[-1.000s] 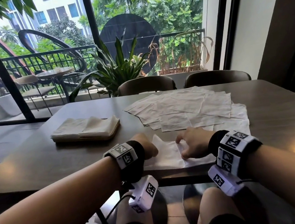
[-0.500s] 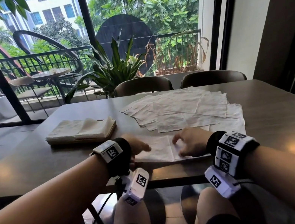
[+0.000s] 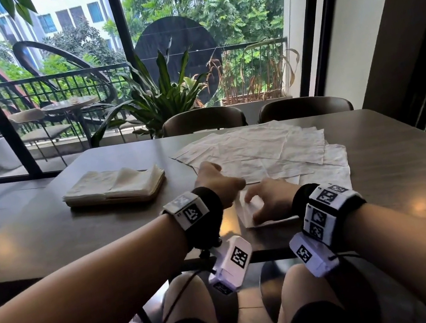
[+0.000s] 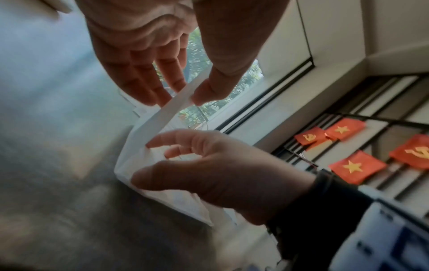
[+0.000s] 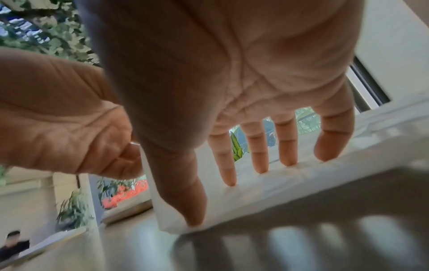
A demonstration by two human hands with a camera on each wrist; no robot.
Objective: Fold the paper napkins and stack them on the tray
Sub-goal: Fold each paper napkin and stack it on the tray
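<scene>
On the counter (image 3: 51, 244), the tray (image 3: 116, 198) with folded napkins (image 3: 114, 182) lies left of the napkin (image 3: 245, 212). Your left hand (image 3: 217, 186) pinches the napkin's lifted edge in a narrow grip. Your right hand (image 3: 269, 202) presses the napkin with spread, straight fingers (image 5: 258, 146).

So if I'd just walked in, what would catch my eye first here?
Probably the two hands at the near edge of the dark wooden table: the left hand pinches one edge of a white paper napkin while the right hand presses it flat. Behind them lies a spread of unfolded white napkins, and to the left a wooden tray stacked with folded ones.
</scene>
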